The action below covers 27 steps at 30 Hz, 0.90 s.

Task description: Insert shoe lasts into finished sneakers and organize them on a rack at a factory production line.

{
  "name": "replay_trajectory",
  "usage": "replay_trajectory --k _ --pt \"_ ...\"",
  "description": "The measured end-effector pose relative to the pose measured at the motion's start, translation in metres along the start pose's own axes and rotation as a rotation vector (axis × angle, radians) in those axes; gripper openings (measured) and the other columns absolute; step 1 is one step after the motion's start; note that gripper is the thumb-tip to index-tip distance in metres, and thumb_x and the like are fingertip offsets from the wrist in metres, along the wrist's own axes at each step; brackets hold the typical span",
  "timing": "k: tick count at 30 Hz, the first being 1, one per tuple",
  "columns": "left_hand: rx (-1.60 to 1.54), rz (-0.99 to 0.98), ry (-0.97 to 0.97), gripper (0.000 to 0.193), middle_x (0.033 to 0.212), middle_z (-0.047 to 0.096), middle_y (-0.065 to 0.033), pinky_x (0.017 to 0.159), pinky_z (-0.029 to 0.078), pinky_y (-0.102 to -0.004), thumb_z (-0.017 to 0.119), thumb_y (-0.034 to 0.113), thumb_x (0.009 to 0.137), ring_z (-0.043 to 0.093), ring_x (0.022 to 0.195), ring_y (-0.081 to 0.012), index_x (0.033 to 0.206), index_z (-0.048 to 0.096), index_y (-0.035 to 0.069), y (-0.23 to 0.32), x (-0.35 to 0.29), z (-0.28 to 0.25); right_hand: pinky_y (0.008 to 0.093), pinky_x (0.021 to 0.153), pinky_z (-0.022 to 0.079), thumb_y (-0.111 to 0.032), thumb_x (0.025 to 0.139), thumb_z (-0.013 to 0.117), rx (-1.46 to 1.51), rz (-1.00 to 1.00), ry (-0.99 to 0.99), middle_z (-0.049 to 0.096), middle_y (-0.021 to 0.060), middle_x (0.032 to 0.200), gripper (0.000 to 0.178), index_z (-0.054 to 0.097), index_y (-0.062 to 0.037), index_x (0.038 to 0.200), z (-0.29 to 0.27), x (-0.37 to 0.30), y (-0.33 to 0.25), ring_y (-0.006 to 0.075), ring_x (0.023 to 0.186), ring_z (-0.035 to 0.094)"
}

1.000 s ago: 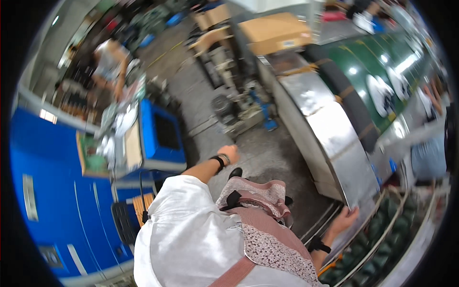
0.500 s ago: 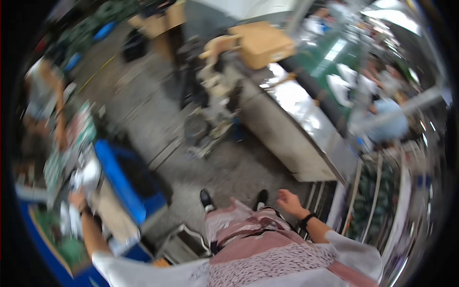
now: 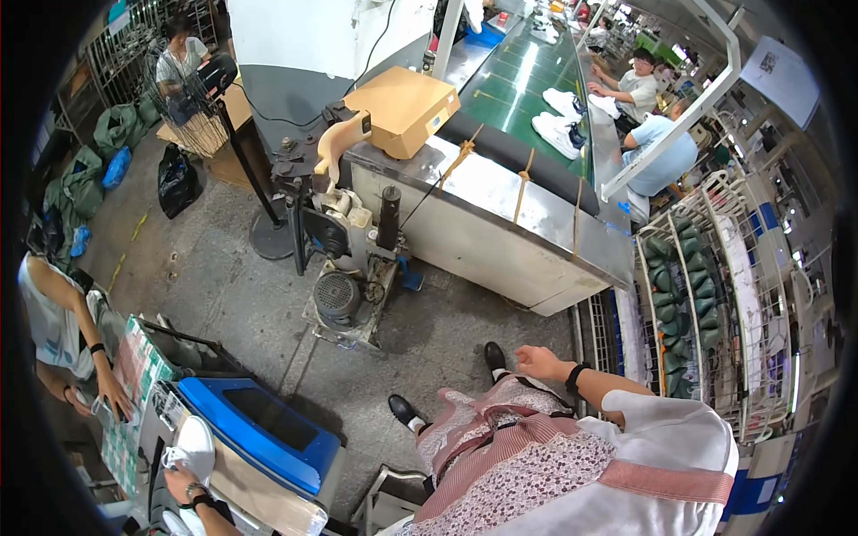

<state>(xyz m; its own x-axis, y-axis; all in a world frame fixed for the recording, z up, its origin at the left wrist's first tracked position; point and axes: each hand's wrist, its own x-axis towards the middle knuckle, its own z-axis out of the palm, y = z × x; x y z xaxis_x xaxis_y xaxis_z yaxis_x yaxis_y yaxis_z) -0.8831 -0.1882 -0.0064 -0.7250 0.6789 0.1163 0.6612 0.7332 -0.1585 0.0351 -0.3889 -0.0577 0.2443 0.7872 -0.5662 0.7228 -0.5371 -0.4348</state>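
Note:
At the lower left, my left hand (image 3: pixel 181 483) grips a white lace-up sneaker (image 3: pixel 197 446) near its laces. More white footwear (image 3: pixel 181 521) shows beside my wrist, cut off by the rim of the picture. The sneaker is above a machine with a blue cover (image 3: pixel 259 429), next to a brown board (image 3: pixel 246 487). My right hand (image 3: pixel 539 362) hangs beside my apron, its fingers loosely curled together with nothing visible in them. A black band is around that wrist.
A co-worker's hand (image 3: pixel 114 393) rests at a patterned green-and-white surface (image 3: pixel 134 438) on the left. Ahead stand a motorised machine (image 3: pixel 340 295), a metal bench (image 3: pixel 545 210) with a cardboard box (image 3: pixel 402 107), and a green conveyor (image 3: pixel 500 89). A wire rack (image 3: pixel 715 295) stands right.
My view has turned left to right and sharpened from blur. The machine and bench shift in the picture. My left hand now appears lower, at the white sneaker; my right hand stays beside my apron.

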Motion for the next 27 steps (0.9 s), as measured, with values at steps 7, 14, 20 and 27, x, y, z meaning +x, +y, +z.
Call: replay_trajectory --k 7,14,20,27 --pt "-0.178 0.459 0.146 0.032 0.093 0.071 -0.0223 0.073 0.051 -0.0532 0.07 0.032 0.087 0.066 0.084 -0.0437 0.102 0.068 0.004 0.11 -0.122 -0.095 0.0434 0.1 0.051 -0.036 0.094 0.067 0.69 0.077 -0.249 0.063 0.0143 0.133 0.06 0.05 -0.0047 0.142 0.006 0.092 -0.086 0.0272 0.121 0.061" --pt "-1.048 1.011 -0.151 0.025 0.073 0.054 -0.0196 0.06 0.043 -0.0432 0.076 0.018 0.084 0.05 0.067 -0.0421 0.082 0.058 0.0 0.367 -0.367 -0.264 0.0489 0.114 0.038 -0.068 0.098 0.048 1.487 -0.059 -0.987 0.031 0.0173 0.162 0.093 0.015 -0.0104 0.163 -0.068 0.13 -0.199 0.0289 0.145 0.037" --pt "-1.165 1.032 -0.303 0.026 0.072 0.055 -0.0128 0.063 0.044 -0.0381 0.08 0.017 0.081 0.053 0.069 -0.0291 0.08 0.061 0.0 0.503 -0.498 -0.263 0.0427 0.101 0.052 -0.042 0.1 0.054 1.645 -0.099 -0.967 0.064 0.0167 0.13 0.06 0.049 -0.0003 0.142 -0.172 0.185 -0.147 0.0292 0.115 0.065" --pt "-1.646 0.488 -0.692 0.032 0.1 0.066 -0.0046 0.081 0.051 -0.029 0.07 0.006 0.089 0.06 0.091 -0.0121 0.119 0.057 0.002 0.62 -0.515 -0.212 0.0337 0.096 0.052 -0.021 0.084 0.08 0.971 -0.684 -0.194 0.06 0.0154 0.131 0.079 0.04 0.0021 0.147 -0.287 0.248 -0.202 0.0226 0.115 0.061"
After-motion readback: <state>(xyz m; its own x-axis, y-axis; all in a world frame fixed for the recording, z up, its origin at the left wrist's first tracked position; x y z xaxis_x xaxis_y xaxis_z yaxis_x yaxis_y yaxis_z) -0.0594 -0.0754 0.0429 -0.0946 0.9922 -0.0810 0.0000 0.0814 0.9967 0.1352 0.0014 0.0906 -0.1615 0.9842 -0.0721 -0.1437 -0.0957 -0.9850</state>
